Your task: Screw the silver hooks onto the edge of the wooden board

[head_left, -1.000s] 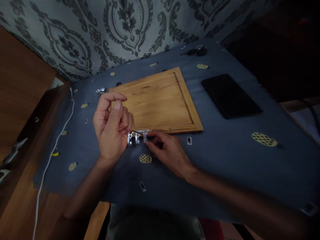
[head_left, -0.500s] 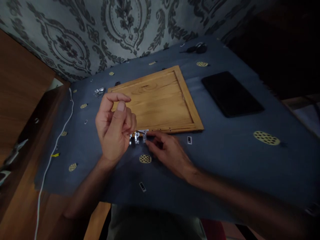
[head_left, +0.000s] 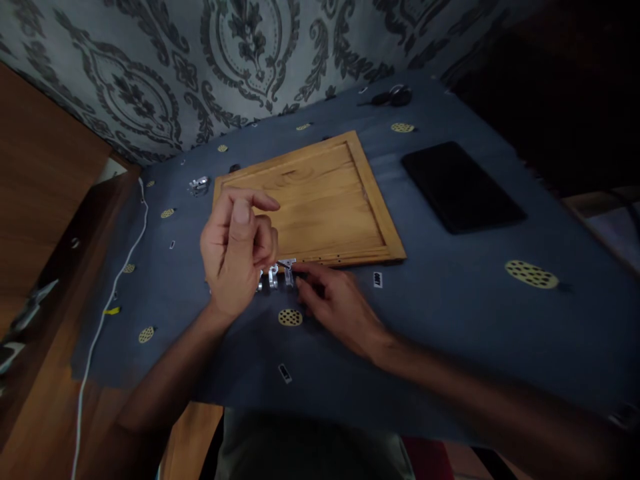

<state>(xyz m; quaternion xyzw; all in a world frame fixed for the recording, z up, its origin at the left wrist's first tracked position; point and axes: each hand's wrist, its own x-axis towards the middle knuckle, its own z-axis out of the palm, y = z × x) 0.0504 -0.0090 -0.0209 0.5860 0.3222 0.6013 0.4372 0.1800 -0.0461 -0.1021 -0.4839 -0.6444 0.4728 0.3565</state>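
A wooden panel point(head_left: 320, 200) with a raised frame lies on the blue cloth point(head_left: 450, 320). At its near edge sits a silver metal hinge point(head_left: 280, 272). My left hand point(head_left: 237, 250) hovers just left of the hinge, fingers curled and pinched on something small that I cannot make out. My right hand point(head_left: 335, 303) rests on the cloth to the right, its fingertips pressed against the hinge and holding it by the panel's edge.
A black phone point(head_left: 463, 187) lies right of the panel. A second silver hinge point(head_left: 199, 185) sits by the panel's far left corner. Keys point(head_left: 393, 97) lie near the wall. A white cable point(head_left: 107, 300) runs along the left. Small labels dot the cloth.
My left hand has shifted slightly right and down, closer to the hinge. My right hand stays on the hinge almost unmoved.
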